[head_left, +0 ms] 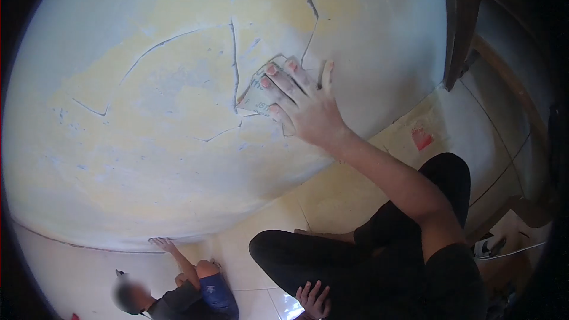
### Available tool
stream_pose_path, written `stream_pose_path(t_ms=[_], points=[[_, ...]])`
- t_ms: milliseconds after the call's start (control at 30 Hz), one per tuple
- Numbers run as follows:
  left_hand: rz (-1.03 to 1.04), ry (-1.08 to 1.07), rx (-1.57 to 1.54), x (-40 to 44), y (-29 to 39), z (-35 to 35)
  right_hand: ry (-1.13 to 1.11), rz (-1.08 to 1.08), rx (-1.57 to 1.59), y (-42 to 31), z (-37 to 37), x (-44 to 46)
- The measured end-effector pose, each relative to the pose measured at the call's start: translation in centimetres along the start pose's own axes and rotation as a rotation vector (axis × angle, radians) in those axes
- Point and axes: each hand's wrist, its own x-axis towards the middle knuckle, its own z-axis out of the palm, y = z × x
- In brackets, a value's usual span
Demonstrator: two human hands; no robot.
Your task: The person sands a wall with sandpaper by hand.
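My right hand (311, 112) presses a sheet of sandpaper (256, 99) flat on the wall (172, 95), several fingers over it and one finger lifted away to the side. Printed lettering shows on the sheet's back. Pale dust coats the fingers. Around the sheet, the wall has yellowish and whitish patches with dark crack lines and scraped spots. My left hand (313, 300) rests on my dark-trousered leg with its fingers spread, holding nothing visible.
A co-worker (184, 296) sits at the lower left, one hand (163, 244) against the wall. Tiled floor (332, 198) runs along the wall base, with a red heart-shaped mark (421, 138). Wooden furniture (462, 24) stands at the right; a white cable (512, 253) lies below.
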Motion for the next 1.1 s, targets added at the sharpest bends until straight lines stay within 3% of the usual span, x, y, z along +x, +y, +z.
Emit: stream_pose_path(t_ms=[67, 133, 267, 367, 467, 567, 667, 767, 867, 1100], points=[[-0.004, -0.014, 0.0, -0.1, -0.1, -0.2, 0.082, -0.063, -0.086, 1.3, -0.4, 1.3], [-0.004, -0.01, -0.012, 0.0, 0.0, 0.0, 0.09, 0.006, -0.102, 1.5, -1.6, 3.1], [-0.076, -0.196, -0.029, 1.1, 0.7, -2.0, 0.182, 0.11, -0.08, 0.7, 0.0, 3.0], [-0.078, -0.224, -0.057, 1.2, 0.3, -2.1, 0.357, -0.027, -0.078, 0.8, 1.9, 1.1], [-0.065, -0.197, -0.077, 0.6, 0.0, -1.7, 0.355, -0.108, 0.024, 1.6, 2.1, 1.0], [-0.06, -0.152, -0.068, 0.4, 0.0, -1.0, 0.489, -0.217, 0.087, 2.2, 3.4, 1.1], [-0.064, -0.147, -0.052, 0.4, 0.0, -1.0, 0.465, -0.266, -0.031, 2.7, 3.5, 0.6], [-0.059, -0.148, -0.053, 0.8, 0.2, -1.2, 0.265, -0.159, -0.041, 2.0, 2.6, -1.1], [-0.05, -0.128, -0.051, 1.2, 0.7, -1.4, 0.203, -0.002, 0.116, -0.3, 3.1, -2.5], [-0.058, -0.111, -0.068, 1.0, 0.7, -1.7, 0.058, 0.029, 0.037, -2.5, 2.8, -2.3]])
